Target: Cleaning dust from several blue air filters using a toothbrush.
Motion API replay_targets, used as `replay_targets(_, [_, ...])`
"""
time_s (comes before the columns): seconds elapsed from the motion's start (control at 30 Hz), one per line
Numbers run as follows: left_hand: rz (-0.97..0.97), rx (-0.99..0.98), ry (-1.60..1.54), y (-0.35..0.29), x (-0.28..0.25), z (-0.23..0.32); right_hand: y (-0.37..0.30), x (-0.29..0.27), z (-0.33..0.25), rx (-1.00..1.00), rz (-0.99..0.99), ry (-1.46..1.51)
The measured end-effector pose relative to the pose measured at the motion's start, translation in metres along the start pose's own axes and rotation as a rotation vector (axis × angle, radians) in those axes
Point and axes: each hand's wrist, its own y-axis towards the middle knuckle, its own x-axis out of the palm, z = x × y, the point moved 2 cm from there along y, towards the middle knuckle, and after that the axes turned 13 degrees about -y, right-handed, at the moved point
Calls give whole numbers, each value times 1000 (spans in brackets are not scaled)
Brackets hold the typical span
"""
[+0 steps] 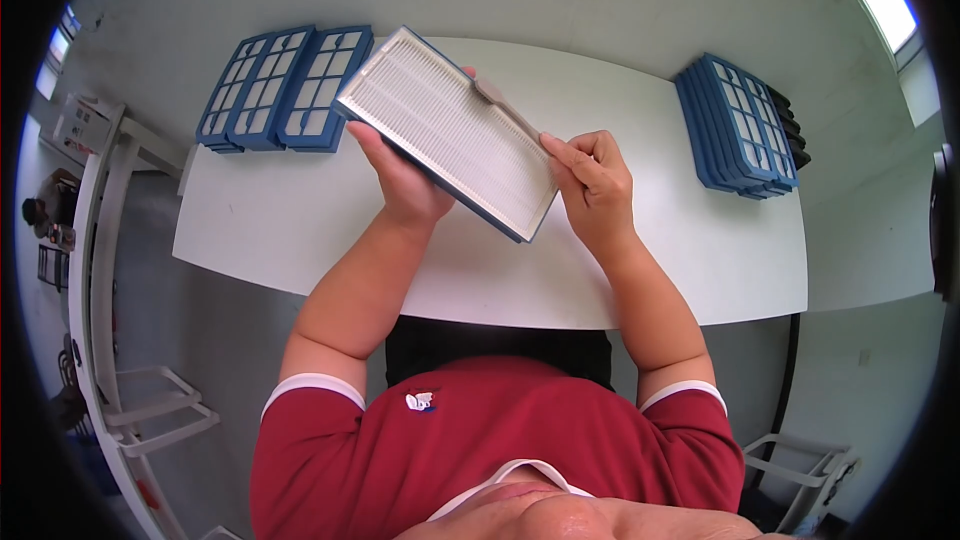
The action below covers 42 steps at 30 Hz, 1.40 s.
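White pleated filter, blue-edged and rectangular, looks mid-job above the smooth white table, left hand gripping it, right hand pinching a slim grey-brown tool, blue gridded filters at both table ends perhaps finished, perhaps waiting.

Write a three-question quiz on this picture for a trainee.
1. Which hand holds the thin tool?
2. True or false: no hand touches the white-faced filter.
3. The frames in the stack at the table's right are: a) red, b) blue, c) yellow.

Key:
1. The right hand.
2. False: the left hand grips it.
3. b.
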Motion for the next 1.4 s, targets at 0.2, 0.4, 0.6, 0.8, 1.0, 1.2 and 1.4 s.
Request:
replay_targets(0.2, [60, 12, -79, 1, 2, 5, -6, 4, -17, -65, -55, 53])
replay_targets(0.4, [65, 28, -62, 2, 2, 9, -10, 8, -24, -127, -65, 86])
replay_targets(0.6, [95, 16, -86, 7, -6, 8, -10, 9, -27, -148, -121, 144])
replay_targets(0.8, [87, -6, -95, 5, -4, 8, -3, 6, -11, -90, -23, -1])
replay_targets(1.0, [87, 8, -76, 5, -3, 13, -2, 4, -2, 12, -69, 49])
replay_targets(1.2, [141, 114, -42, 13, -7, 21, -6, 2, -19, -109, -234, 234])
replay_targets(1.4, [177, 100, -77, 12, -1, 21, 0, 1, -5, -48, -130, 79])
